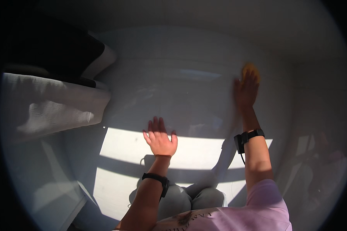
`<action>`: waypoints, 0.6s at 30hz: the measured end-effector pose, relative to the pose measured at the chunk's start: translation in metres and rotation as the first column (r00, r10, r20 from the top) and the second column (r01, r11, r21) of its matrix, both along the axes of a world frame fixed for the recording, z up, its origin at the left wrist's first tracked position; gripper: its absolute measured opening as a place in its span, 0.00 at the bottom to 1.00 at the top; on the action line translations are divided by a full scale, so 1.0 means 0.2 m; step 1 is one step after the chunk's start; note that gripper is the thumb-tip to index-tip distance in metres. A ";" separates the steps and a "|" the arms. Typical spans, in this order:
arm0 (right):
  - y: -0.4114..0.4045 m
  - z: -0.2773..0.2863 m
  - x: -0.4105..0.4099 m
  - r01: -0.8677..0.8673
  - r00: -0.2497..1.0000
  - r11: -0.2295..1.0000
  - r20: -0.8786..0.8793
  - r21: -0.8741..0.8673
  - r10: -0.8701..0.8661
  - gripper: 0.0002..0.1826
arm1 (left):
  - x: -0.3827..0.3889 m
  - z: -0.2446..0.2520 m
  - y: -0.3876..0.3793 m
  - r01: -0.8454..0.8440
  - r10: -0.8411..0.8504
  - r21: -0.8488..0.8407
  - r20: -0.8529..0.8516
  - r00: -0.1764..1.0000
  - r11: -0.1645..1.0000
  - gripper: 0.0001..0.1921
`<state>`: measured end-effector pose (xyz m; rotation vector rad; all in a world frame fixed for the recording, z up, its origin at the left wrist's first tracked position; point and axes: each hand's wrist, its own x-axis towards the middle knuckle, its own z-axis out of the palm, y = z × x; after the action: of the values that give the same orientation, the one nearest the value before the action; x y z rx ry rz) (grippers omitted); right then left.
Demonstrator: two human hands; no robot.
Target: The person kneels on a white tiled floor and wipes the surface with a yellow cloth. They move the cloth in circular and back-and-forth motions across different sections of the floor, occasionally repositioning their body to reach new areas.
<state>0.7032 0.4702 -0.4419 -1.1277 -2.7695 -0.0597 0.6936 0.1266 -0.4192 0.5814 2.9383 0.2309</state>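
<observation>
My left hand (161, 141) rests palm down on the glossy pale tiled floor (173, 101), fingers spread, nothing in it. It lies at the border between shade and a bright sunlit patch. Farther forward and to the right, my right hand (248, 91) presses flat on a yellow cloth or sponge (251, 67). The fingers cover much of that yellow piece, so its exact kind cannot be made out. Each forearm carries a black strap; a small black box (239, 143) with a cable sits at the right one.
To the left stands a piece of furniture with a pale fabric cover (60, 106), with a dark surface (52, 49) beyond it. A glossy wall or panel (312, 115) runs along the right side. My bent knees (176, 199) in grey trousers are at the bottom.
</observation>
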 end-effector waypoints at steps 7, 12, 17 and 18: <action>-0.81 0.07 -0.43 -0.475 0.871 0.834 -0.281 -0.279 0.402 0.35 | 0.01 -0.02 -0.02 0.013 -0.012 0.025 -0.021 1.000 1.000 0.36; -0.97 0.08 -0.35 -0.723 0.689 0.555 -0.363 -0.412 0.627 0.29 | 0.02 -0.01 -0.01 0.027 -0.026 0.036 -0.032 0.999 0.999 0.36; -0.41 0.10 -0.13 -0.482 0.870 0.843 -0.248 -0.240 0.426 0.28 | 0.01 -0.01 -0.02 0.035 -0.035 0.008 -0.028 0.999 0.999 0.35; -0.27 0.09 -0.06 -0.398 0.911 0.899 -0.194 -0.184 0.364 0.28 | 0.00 -0.01 -0.02 0.044 -0.043 0.009 -0.043 0.998 0.999 0.35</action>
<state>0.6908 0.4162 -0.4243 -0.5711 -2.8468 0.3723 0.6937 0.1223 -0.4204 0.6588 2.9630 0.2306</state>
